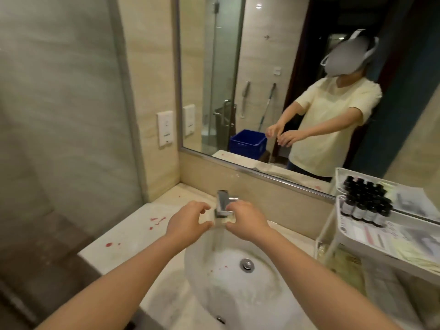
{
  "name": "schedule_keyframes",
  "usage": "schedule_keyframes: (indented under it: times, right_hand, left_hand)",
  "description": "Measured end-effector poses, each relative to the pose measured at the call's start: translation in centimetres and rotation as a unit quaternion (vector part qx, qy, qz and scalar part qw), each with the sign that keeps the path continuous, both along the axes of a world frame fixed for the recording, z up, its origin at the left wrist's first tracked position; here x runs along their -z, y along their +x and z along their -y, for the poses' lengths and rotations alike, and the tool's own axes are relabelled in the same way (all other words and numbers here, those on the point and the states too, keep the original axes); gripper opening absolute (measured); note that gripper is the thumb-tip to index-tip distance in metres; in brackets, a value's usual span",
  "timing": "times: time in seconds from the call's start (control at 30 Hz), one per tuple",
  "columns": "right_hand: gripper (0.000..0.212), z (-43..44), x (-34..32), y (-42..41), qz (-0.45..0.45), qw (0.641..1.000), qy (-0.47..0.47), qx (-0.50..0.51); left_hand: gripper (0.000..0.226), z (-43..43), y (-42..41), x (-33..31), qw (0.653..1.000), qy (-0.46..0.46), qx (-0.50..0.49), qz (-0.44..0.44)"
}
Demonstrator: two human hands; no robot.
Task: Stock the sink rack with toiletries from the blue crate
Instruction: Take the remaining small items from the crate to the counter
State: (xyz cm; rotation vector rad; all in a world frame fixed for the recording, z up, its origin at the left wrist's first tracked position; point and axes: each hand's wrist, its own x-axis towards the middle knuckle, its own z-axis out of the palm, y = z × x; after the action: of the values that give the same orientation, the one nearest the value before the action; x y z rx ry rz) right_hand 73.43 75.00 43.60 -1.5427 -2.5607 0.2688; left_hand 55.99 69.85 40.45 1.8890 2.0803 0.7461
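The white sink rack point(331, 225) stands at the right of the counter. Its upper shelf holds several small dark bottles point(366, 206) and flat packets point(392, 236). The blue crate point(247, 144) shows only as a reflection in the mirror, behind me. My left hand point(188, 222) hovers left of the chrome tap point(222, 203), fingers loosely curved, holding nothing. My right hand point(247, 222) is just right of the tap, its curved fingertips at the tap's side and its thumb below the spout. Water runs from the spout into the basin point(238, 294).
A marble counter point(133, 234) with red specks surrounds the basin. A wide mirror point(262, 67) fills the back wall and reflects me in a pale yellow shirt. A wall socket panel point(165, 128) sits left of the mirror, and a glass partition stands at far left.
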Motion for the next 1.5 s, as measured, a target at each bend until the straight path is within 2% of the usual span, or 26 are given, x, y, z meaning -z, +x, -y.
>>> schedule_keyframes:
  times: [0.17,0.37,0.67,0.8,1.17,1.5]
  right_hand:
    - [0.051,2.8,1.8,-7.1,0.025,0.998,-0.023,-0.055]
    - [0.050,6.8,3.7,-15.3,0.060,0.990,-0.021,-0.126]
    - [0.050,13.1,6.3,-25.6,0.069,0.973,-0.029,-0.220]
    - [0.049,16.6,7.4,-30.0,0.073,0.961,-0.028,-0.267]
    - [0.045,27.2,8.9,-39.3,0.080,0.914,-0.022,-0.397]
    - [0.048,36.6,9.2,-45.4,0.113,0.839,-0.007,-0.532]
  left_hand:
    - [0.044,4.7,-7.1,1.5,0.998,-0.034,-0.057,-0.006]
    - [0.049,10.6,-14.5,3.3,0.990,-0.068,-0.118,-0.028]
    - [0.053,19.5,-22.4,5.6,0.970,-0.121,-0.193,-0.083]
    - [0.055,24.3,-25.5,6.9,0.959,-0.145,-0.232,-0.080]
    - [0.056,37.0,-30.9,8.8,0.924,-0.158,-0.345,-0.038]
    - [0.055,48.4,-32.5,9.6,0.867,-0.141,-0.478,0.027]
